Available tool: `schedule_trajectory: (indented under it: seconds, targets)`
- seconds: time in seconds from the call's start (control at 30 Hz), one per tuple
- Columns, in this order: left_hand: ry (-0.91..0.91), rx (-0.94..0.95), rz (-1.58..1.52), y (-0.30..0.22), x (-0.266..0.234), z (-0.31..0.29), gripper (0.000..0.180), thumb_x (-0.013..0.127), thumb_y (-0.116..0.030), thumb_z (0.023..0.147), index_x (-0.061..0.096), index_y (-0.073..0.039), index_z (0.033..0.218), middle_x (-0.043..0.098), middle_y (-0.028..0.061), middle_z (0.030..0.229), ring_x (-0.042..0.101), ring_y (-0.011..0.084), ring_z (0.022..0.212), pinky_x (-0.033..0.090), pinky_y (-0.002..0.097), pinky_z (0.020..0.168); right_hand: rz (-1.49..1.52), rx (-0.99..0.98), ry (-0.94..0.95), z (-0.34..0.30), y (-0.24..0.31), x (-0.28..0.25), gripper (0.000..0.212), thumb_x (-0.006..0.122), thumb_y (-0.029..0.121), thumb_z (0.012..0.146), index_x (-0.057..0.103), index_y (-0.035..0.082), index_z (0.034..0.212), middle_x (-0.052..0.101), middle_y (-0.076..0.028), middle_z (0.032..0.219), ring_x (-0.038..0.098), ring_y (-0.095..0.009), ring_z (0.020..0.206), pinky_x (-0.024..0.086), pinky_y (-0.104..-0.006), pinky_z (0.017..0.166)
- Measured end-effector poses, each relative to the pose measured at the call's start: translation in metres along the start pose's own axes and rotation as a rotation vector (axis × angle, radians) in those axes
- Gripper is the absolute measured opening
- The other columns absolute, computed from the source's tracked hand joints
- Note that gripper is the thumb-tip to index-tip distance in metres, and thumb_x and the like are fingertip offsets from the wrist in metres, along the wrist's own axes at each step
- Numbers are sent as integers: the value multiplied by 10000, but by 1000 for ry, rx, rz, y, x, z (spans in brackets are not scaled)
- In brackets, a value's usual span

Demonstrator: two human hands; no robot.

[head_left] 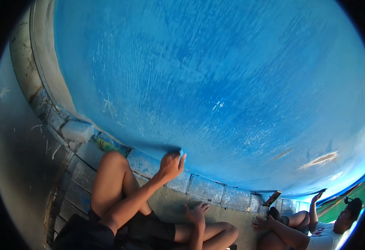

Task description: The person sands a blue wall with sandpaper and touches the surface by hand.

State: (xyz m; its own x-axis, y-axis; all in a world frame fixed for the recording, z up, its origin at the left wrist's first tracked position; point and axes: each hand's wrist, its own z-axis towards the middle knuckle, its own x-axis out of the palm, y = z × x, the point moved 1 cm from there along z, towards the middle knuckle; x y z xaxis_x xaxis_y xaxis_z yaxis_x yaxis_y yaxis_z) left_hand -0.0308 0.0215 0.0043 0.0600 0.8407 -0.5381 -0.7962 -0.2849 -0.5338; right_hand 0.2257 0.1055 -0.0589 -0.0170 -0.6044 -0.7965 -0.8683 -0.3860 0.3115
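My left hand point(172, 166) is closed round a small flat piece with a light blue edge point(181, 151), too hidden to name, and presses it against the low part of a blue painted wall point(215, 91). Scratches and pale scuffs cover much of the paint. My right hand point(196, 212) hangs over my folded leg, its fingers loosely apart and nothing in them.
Grey paving blocks point(205, 188) line the wall's foot. At the left lies a loose block point(77, 131) near a dark smooth surface point(20, 166). On the right sits another person point(336, 233), one hand raised to the wall, near a dark upright piece point(272, 198).
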Motion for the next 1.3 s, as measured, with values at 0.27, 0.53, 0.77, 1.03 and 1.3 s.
schedule_trajectory:
  seconds: [0.27,0.53,0.77,1.03,1.3]
  targets:
    - [-41,-152,-27,12,11,-23,317,505,-224,981,571,-28,740,579,161,604,573,366,538,448,456,512,-34,24,13,-14,25,-2,1251,648,688,753,28,-124,1476,-83,-422,1499,-54,-539,1422,140,-558,1162]
    - [-117,-161,-150,1,-12,-6,311,466,-246,1008,576,-22,823,603,166,636,581,384,561,465,452,533,16,-30,23,-10,16,1,1264,625,723,749,19,-111,1481,-79,-397,1516,-58,-543,1420,127,-572,1160]
    - [-165,-302,-266,0,-49,29,337,475,-245,1008,575,-21,775,577,142,592,585,323,528,452,439,483,30,-62,14,-9,10,1,1271,629,728,741,26,-111,1482,-75,-396,1517,-50,-544,1419,135,-569,1159]
    - [-166,-257,-178,10,-19,4,329,487,-270,997,572,-23,796,596,170,630,580,392,555,453,481,528,-51,40,19,7,0,10,1242,653,679,758,-3,-77,1494,-136,-363,1526,-96,-522,1427,194,-696,1079]
    - [-222,-57,-73,40,-11,-23,326,484,-240,1004,554,-10,784,525,129,549,515,349,454,416,467,482,-42,-53,-20,3,17,21,1234,657,680,754,33,-92,1488,-102,-398,1510,-72,-555,1411,176,-695,1087]
